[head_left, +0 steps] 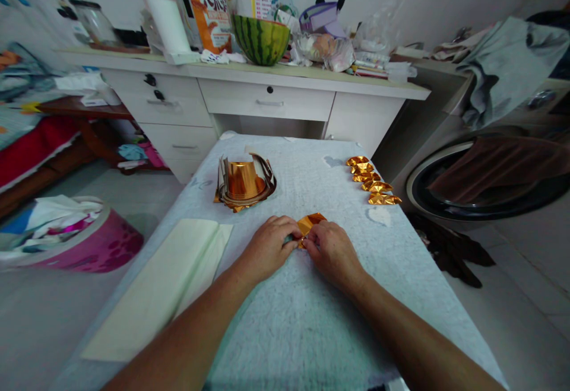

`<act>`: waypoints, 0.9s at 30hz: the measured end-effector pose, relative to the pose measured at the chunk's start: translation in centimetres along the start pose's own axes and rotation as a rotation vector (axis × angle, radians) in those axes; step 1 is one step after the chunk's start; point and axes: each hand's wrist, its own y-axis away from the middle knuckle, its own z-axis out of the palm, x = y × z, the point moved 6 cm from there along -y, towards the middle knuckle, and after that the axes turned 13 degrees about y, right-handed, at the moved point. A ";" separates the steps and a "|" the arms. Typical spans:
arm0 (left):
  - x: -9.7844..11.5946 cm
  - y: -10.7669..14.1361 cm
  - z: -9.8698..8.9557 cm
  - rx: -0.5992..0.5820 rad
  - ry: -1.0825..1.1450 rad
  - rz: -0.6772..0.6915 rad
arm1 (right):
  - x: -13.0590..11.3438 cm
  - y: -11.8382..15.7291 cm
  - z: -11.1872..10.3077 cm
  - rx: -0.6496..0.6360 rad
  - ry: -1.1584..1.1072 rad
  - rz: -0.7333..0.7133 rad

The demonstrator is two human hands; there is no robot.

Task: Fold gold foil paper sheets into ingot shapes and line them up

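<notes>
Between my hands, near the middle of the cloth-covered table, is a piece of gold foil paper (311, 221), partly folded. My left hand (272, 244) pinches its left side with fingertips and thumb. On the right side, my right hand (333, 253) has its fingers closed on the same foil. A stack of curled gold sheets (244, 181) stands beyond my left hand. Several folded gold foil pieces (376, 187) lie in a column at the back right. A pale folded paper sheet (162, 278) rests left of my left forearm.
The table (285, 331) has a light blue cloth. Behind it stands a white desk (267, 97) with a watermelon half (261, 40) and bags. A pink bin (100, 237) is at the left, a washing machine (427, 124) at the right.
</notes>
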 end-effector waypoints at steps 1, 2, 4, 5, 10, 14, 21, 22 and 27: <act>0.0 0.0 0.0 -0.001 0.003 -0.001 | 0.0 0.0 0.0 -0.002 0.006 0.000; 0.0 0.0 0.0 -0.001 0.004 -0.003 | -0.1 0.0 -0.1 -0.003 0.012 0.002; -0.1 0.0 0.0 -0.002 0.004 -0.006 | -0.1 0.0 -0.2 -0.006 0.020 0.007; -0.1 0.0 0.0 -0.001 0.003 -0.006 | -0.1 0.0 -0.2 -0.006 0.020 0.008; -0.3 -0.1 0.1 0.000 0.006 -0.009 | -0.2 0.0 -0.3 -0.007 0.029 0.008; -0.1 0.0 0.0 0.001 0.015 -0.008 | -0.3 0.0 -0.4 -0.012 0.038 0.012; -0.2 0.0 0.0 -0.001 0.003 -0.020 | -0.3 0.1 -0.3 -0.014 0.047 0.008; -0.2 0.0 0.1 0.001 0.000 -0.015 | -0.2 0.1 -0.3 -0.010 0.040 0.014; -0.4 0.0 0.2 0.012 -0.003 0.001 | -0.1 0.0 -0.1 -0.020 0.003 0.020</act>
